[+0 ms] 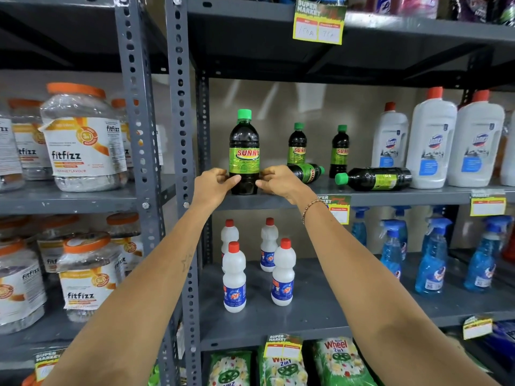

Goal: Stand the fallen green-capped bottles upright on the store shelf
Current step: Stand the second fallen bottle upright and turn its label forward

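Note:
A dark bottle with a green cap and a green SUNNY label (244,151) stands upright at the front left of the grey shelf (404,196). My left hand (213,183) and my right hand (278,181) pinch its lower part from either side. Behind it, two smaller green-capped bottles (297,144) (340,151) stand upright. Two more lie on their sides: one (308,171) just behind my right hand, cap to the right, and one (374,178) further right, cap pointing left.
White Domex bottles with red caps (430,140) crowd the shelf's right end. Perforated grey uprights (181,135) bound the bay on the left, with fitfizz jars (80,137) beyond. Below stand white red-capped bottles (234,277) and blue spray bottles (432,257).

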A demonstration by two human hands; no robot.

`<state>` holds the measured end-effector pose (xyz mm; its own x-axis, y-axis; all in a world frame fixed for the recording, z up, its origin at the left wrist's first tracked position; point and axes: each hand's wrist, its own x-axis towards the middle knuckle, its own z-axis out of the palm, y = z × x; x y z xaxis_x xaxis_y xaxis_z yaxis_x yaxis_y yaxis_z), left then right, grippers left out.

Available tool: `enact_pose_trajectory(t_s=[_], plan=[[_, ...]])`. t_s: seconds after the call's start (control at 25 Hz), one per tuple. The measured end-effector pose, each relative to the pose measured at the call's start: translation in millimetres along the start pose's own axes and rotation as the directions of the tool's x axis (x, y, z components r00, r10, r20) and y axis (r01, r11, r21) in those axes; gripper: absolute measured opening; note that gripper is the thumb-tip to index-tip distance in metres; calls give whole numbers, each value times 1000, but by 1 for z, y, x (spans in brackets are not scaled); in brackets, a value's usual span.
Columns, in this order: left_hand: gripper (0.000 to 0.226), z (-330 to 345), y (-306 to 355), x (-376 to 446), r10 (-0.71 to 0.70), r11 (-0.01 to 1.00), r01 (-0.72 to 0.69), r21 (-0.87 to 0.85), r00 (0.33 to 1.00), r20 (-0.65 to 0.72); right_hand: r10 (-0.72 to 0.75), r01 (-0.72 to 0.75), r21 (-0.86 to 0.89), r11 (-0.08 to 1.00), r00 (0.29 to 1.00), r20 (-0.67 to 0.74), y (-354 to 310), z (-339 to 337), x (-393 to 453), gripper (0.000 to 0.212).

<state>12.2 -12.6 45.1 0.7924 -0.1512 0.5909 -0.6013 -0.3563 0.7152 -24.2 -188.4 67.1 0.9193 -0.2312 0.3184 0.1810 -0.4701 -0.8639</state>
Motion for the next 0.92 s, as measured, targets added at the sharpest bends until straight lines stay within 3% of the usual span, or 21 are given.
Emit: enact_pose_trajectory(t_s=[0.12,0.2,0.36,0.52,0.64,0.8,0.92], plan=[[26,10,11,-22,296,953,-301,28,913,-282,81,-39,155,987,958,-274,2,-13,6,13],[27,28,23,-35,448,893,-441,85,862,-236,144,-67,196,978,900,-412,3,-24,10,11],[27,82,39,-43,562,807,-539,241,827,-33,192,-188,59,980,840,-507,14,-46,12,27],[37,120,25,-38,542,715,-499,489,838,62,175,-233,-47,971,833,-525,22,-61,11,27],[42,131,6,-36,539,578,-433,692,839,76,180,-250,-94,964,869,-461,16,-66,24,34],[37,140,-4,-27,637,476,-409,778,771,16,253,-272,14,962,875,-413,7,-69,43,60],[37,145,-13,-21,699,458,-405,791,714,-39,172,-228,-60,972,861,-479,12,-69,55,55]])
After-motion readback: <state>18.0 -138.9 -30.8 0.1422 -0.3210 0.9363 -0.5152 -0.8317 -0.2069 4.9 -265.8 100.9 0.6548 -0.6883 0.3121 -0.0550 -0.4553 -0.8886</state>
